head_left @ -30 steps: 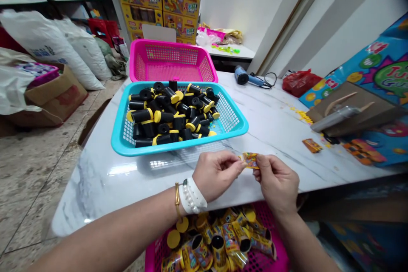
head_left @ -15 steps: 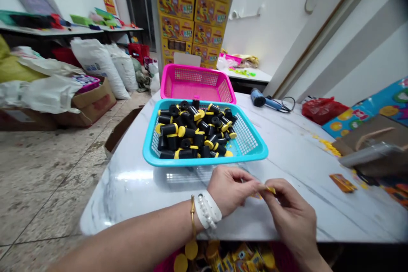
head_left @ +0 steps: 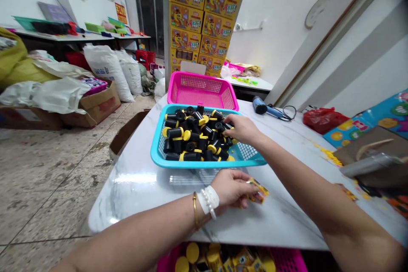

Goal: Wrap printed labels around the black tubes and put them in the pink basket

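Note:
My left hand (head_left: 232,190), with a white band and bracelets at the wrist, pinches a small yellow-orange printed wrapper (head_left: 259,192) just above the marble-patterned table. Across the table, my right hand (head_left: 240,129) reaches into the right side of a blue plastic basket (head_left: 208,164). Its fingers are closed around a small black canister (head_left: 228,127) among the others there. The basket holds a heap of black canisters with yellow caps (head_left: 188,135). My right fingertips are partly hidden between the canisters.
Behind the blue basket sits a pink basket (head_left: 204,104). A blue heat gun (head_left: 267,108) and a red plastic bag (head_left: 323,120) lie to the right. Below the table's front edge, a pink basket (head_left: 288,259) holds yellow-capped pieces. Yellow printed boxes (head_left: 186,17) are stacked behind.
My right hand has left the wrapper and moved forward into the blue basket, onto the canisters. My left hand keeps the wrapper, which now shows more fully.

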Available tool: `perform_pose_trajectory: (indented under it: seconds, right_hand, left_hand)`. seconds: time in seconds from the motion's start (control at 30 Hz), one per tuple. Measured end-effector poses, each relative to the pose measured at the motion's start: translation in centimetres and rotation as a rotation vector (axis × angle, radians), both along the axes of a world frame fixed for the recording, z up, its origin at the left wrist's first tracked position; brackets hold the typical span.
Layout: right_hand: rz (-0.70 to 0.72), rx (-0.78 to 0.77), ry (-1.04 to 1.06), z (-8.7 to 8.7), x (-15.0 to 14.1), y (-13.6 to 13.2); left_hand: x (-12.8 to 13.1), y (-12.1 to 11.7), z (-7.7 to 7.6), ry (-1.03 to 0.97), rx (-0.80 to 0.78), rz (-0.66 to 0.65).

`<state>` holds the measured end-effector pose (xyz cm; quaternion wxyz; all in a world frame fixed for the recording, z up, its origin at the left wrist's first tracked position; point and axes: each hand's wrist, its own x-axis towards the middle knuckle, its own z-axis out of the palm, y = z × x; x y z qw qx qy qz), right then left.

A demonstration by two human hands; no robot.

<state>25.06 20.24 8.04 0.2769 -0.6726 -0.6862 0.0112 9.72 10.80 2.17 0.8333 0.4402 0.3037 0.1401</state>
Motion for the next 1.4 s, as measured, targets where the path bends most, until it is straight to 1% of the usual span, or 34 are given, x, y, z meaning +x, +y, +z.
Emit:
perform_pose_trajectory:
  seconds: [0.07,0.1,0.13,0.2,0.27,0.33,0.37,0.4,0.43,0.5,0.53,0.6,0.7,0.8,0.87,1.0,1.07,1.13,1.2,1.3,1.4]
  right_hand:
    - [0.027,-0.04,-0.011,-0.7,-0.4,2.1]
    - [0.039,-0.05,-0.007,-0.9,-0.4,2.4]
    - [0.048,-0.055,0.003,-1.0,-0.3,2.2]
    - [0.055,-0.053,0.037,-0.6,0.4,0.5]
    - [0.075,-0.039,0.146,0.4,1.4,-2.8]
    - [0.151,-0.008,0.436,1.3,2.5,-7.1]
    - [0.152,0.002,0.56,1.4,2.9,-9.5]
    - [0.117,0.002,0.672,1.3,3.3,-11.8]
    - [0.075,0.01,0.785,0.9,3.5,-14.1]
    - [0.003,0.012,0.974,-0.6,3.6,-17.9]
    - [-0.033,0.017,1.034,-1.6,3.5,-19.4]
    - [-0.094,0.026,1.113,-3.7,2.9,-21.3]
    - [-0.158,0.022,1.18,-6.1,1.9,-22.0]
    - [-0.17,-0.01,1.171,-7.0,1.3,-21.8]
    - [-0.173,-0.013,1.063,-6.9,1.2,-21.7]
    - [-0.2,0.073,0.677,-5.9,0.6,-21.7]
    - [-0.177,0.101,0.501,-5.4,0.2,-21.7]
    - [-0.136,0.112,0.4,-5.1,0.0,-21.6]
    - [-0.121,0.127,0.383,-5.2,-0.1,-21.5]
    - [-0.157,0.167,0.429,-5.8,0.1,-21.4]
    - [-0.178,0.218,0.5,-6.4,0.2,-21.5]
  left_hand:
    - [-0.1,0.4,0.0,0.021,-0.062,-0.009]
    - [-0.1,0.5,0.0,0.025,-0.088,-0.012]
    - [-0.1,0.6,0.0,0.026,-0.108,-0.02]
    - [0.0,0.7,0.1,0.044,-0.134,-0.025]
    - [0.1,0.9,0.1,0.039,-0.135,-0.033]
    - [0.3,1.1,0.0,0.022,-0.149,-0.004]
    - [0.4,1.2,-0.1,0.023,-0.168,0.023]
    - [0.4,1.4,-0.2,0.031,-0.19,0.044]
    - [0.5,1.5,-0.3,0.042,-0.211,0.059]
    - [0.7,1.6,-0.3,0.057,-0.236,0.067]
    - [0.7,1.6,-0.3,0.058,-0.241,0.07]
    - [0.8,1.6,-0.2,0.048,-0.251,0.079]
    - [0.8,1.4,0.1,0.019,-0.277,0.072]
    - [0.7,1.4,0.3,-0.008,-0.295,0.066]
    - [0.7,1.4,0.3,-0.007,-0.295,0.063]
    - [0.6,1.3,0.0,0.001,-0.269,0.038]
    - [0.5,1.2,-0.1,-0.003,-0.238,0.014]
    - [0.4,1.2,0.0,-0.005,-0.208,-0.003]
    - [0.3,1.1,0.2,-0.008,-0.185,0.0]
    - [0.4,1.0,0.6,-0.013,-0.147,0.017]
    - [0.4,0.9,0.5,0.003,-0.075,0.119]
